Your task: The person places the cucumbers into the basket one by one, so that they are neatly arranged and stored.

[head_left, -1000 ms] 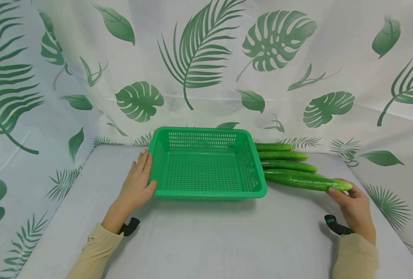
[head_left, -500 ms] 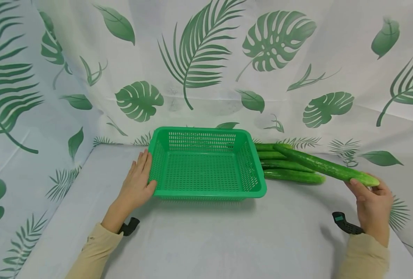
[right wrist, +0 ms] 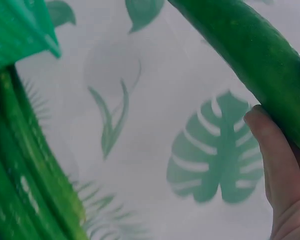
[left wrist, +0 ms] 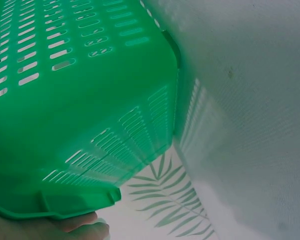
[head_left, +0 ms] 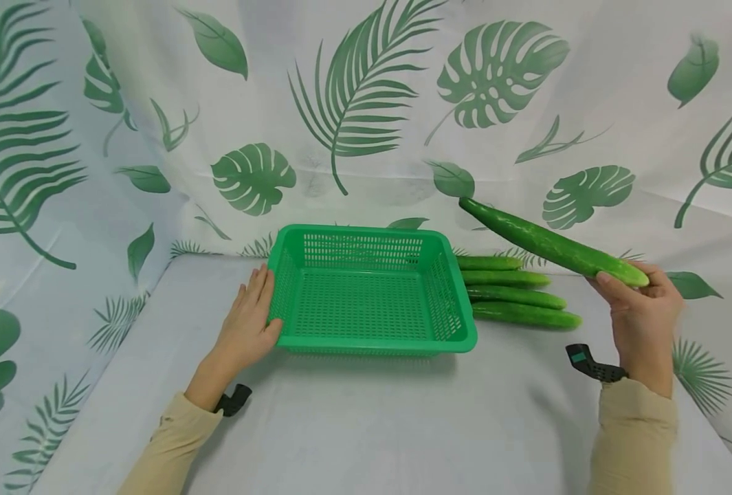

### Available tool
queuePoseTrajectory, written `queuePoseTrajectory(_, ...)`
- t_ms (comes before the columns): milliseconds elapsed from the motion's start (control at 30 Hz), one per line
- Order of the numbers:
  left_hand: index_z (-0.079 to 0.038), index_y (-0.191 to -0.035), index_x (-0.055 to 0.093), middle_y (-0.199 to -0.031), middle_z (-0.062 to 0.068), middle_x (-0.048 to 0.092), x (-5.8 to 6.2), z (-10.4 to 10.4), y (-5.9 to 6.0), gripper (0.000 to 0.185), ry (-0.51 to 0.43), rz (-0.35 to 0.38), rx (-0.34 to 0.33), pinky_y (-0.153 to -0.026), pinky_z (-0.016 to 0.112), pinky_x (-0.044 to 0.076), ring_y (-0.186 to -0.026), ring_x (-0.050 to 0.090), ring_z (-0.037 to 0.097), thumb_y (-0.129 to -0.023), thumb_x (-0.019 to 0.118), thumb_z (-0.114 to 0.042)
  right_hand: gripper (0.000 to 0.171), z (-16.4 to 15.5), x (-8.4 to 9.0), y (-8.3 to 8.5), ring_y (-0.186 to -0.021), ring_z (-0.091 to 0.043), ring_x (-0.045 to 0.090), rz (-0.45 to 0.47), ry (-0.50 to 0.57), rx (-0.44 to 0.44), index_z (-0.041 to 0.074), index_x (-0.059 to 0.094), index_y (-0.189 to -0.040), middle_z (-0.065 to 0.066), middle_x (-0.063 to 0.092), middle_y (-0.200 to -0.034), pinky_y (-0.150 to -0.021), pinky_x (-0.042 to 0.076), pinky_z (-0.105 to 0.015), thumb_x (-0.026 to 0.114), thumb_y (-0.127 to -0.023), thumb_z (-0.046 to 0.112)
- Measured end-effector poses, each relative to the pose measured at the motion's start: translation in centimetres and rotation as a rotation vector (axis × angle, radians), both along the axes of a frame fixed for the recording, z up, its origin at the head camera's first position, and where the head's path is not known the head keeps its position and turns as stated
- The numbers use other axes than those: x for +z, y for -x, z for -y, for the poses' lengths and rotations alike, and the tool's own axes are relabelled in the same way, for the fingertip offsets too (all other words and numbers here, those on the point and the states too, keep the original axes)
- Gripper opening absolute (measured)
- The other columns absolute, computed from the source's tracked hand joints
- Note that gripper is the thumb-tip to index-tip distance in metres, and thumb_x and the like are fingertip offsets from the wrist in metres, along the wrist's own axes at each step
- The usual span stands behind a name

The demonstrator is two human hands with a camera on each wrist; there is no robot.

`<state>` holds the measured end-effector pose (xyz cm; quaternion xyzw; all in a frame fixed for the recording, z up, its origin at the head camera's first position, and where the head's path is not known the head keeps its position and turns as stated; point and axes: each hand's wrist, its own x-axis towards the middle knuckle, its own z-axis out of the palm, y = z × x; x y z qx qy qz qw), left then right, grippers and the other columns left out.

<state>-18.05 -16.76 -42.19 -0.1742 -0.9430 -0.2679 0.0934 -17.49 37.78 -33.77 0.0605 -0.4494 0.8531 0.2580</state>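
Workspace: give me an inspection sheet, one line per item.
Surface: table under a pale cloth.
Job's things: green basket, nothing seen inside; lifted cucumber, tilted, far end higher; four cucumbers lying side by side right of the basket.
Clutter: nothing seen.
Grippers: left hand rests flat against the basket's left wall; right hand grips the lifted cucumber by its near end.
Cables: nothing seen; black wrist mounts only.
Surroundings: leaf-print backdrop behind and at both sides.
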Motion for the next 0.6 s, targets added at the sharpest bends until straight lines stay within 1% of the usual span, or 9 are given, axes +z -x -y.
queuePoseTrajectory(67,0.011,-0.154,0.011,-0.164,0.021,0.0,0.0,0.0,0.0,0.077,0.001,-0.001,0.001,-0.119,0.057,0.006,-0.151,-0.001,0.035,-0.089,0.046,-0.009,0.029,1.0,0.9,0.8,-0.09,-0.025,0.067,0.011,-0.069,0.037,-0.016,0.061,-0.109,-0.017,0.058,-0.102,-0.083,0.055,-0.037,0.056,-0.083,-0.027)
queuePoseTrajectory(133,0.011,-0.154,0.01,-0.164,0.021,0.0,0.0,0.0,0.0,0.077,0.006,0.001,0.0,-0.119,0.056,0.006,-0.151,-0.001,0.034,-0.089,0.047,-0.009,0.028,2.1,1.8,1.6,-0.087,-0.022,0.065,0.034,-0.134,0.063,-0.012,0.063,-0.108,-0.015,0.059,-0.1,-0.084,0.056,-0.031,0.058,-0.083,-0.025)
queuePoseTrajectory(200,0.011,-0.154,0.01,-0.164,0.021,0.0,-0.1,0.0,0.0,0.077,0.008,0.002,-0.001,-0.119,0.056,0.006,-0.151,-0.002,0.035,-0.089,0.047,-0.01,0.029,3.1,2.6,2.4,-0.087,-0.02,0.064,0.054,-0.18,0.097,-0.01,0.064,-0.108,-0.013,0.062,-0.099,-0.082,0.056,-0.026,0.059,-0.083,-0.024)
queuePoseTrajectory(300,0.011,-0.154,0.01,-0.164,0.021,-0.001,-0.1,0.0,0.1,0.078,0.008,0.002,-0.003,-0.119,0.056,0.006,-0.151,-0.001,0.035,-0.089,0.047,-0.01,0.03,4.8,3.3,3.8,-0.087,-0.019,0.061,0.076,-0.261,0.135,-0.006,0.066,-0.107,-0.01,0.062,-0.1,-0.079,0.056,-0.024,0.063,-0.082,-0.023)
queuePoseTrajectory(367,0.01,-0.154,0.01,-0.164,0.021,0.0,-0.1,0.0,0.0,0.078,0.005,0.0,-0.003,-0.118,0.057,0.006,-0.151,-0.001,0.035,-0.089,0.047,-0.01,0.031,6.0,3.7,4.8,-0.088,-0.017,0.059,0.095,-0.324,0.157,-0.004,0.067,-0.108,-0.009,0.06,-0.102,-0.077,0.056,-0.023,0.065,-0.082,-0.02)
queuePoseTrajectory(467,0.01,-0.154,0.01,-0.164,0.021,-0.001,-0.1,0.0,0.0,0.078,0.002,-0.001,-0.002,-0.118,0.057,0.006,-0.151,-0.001,0.035,-0.089,0.047,-0.009,0.03,8.0,3.9,6.3,-0.086,-0.016,0.059,0.135,-0.429,0.169,-0.001,0.067,-0.109,-0.007,0.059,-0.099,-0.075,0.055,-0.022,0.07,-0.082,-0.014)
queuePoseTrajectory(600,0.01,-0.155,0.01,-0.164,0.02,-0.001,-0.1,0.0,0.0,0.078,0.001,0.002,0.002,-0.118,0.057,0.006,-0.151,-0.001,0.035,-0.089,0.048,-0.009,0.028,10.8,3.7,8.0,-0.085,-0.014,0.061,0.218,-0.561,0.173,0.003,0.065,-0.108,-0.005,0.06,-0.099,-0.074,0.054,-0.021,0.075,-0.083,-0.005)
